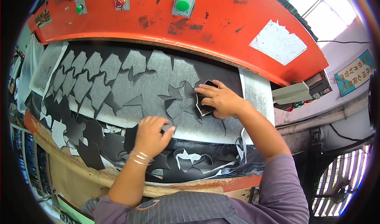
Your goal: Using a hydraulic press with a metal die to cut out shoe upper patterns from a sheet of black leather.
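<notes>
My right hand (pixel 222 100) grips a metal-edged cutting die (pixel 199 106) that stands on the black sheet material at the right of the press bed. Its fingers reach over the die's top and hide part of its outline. Closer to me, my left hand (pixel 152 132) hovers at the front edge of the bed, fingers bent and thumb apart, with nothing visible in it. Between the hands lies a grey sheet (pixel 148 90) with dark cut-out shapes and thin leftover strips. Rows of angular outlines cover its left part.
An orange press beam (pixel 146 24) with green buttons and a red button spans the far side. Black offcuts (pixel 90 154) and white scraps heap along the front ledge (pixel 190 190). A control box (pixel 320 90) sits at right, and a plastic bag (pixel 32 63) hangs at left.
</notes>
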`<control>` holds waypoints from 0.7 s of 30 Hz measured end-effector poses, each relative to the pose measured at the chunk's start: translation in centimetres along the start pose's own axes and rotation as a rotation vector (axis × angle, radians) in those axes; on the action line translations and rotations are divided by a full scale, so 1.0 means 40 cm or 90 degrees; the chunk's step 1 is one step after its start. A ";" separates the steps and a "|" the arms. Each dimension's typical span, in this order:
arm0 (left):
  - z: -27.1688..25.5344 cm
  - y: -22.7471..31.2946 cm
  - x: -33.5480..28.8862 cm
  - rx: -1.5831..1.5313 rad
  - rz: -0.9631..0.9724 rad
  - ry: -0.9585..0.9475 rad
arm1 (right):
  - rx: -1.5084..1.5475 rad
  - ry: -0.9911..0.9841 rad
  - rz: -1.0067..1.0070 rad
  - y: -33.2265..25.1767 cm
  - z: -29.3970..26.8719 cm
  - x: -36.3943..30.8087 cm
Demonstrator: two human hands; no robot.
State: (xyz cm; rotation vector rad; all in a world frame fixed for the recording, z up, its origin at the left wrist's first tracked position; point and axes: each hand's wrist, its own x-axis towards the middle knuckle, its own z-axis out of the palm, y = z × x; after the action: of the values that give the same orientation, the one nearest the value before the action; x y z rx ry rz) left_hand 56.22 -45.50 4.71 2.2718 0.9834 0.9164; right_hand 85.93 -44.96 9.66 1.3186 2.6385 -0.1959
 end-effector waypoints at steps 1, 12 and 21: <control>0.034 0.002 0.003 -0.029 -0.002 -0.016 | 0.021 0.064 0.027 0.005 0.012 -0.014; 0.261 -0.040 0.105 -0.052 -0.018 0.001 | 0.245 0.375 0.495 -0.113 0.264 -0.046; 0.273 -0.046 0.113 -0.055 -0.032 -0.015 | 0.229 0.402 0.442 -0.077 0.280 -0.050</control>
State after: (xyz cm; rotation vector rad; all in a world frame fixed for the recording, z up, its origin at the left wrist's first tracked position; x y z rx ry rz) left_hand 65.80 -42.75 -1.89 2.1716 0.9678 0.8920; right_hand 85.82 -50.58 -0.70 2.6969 2.4248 -0.1725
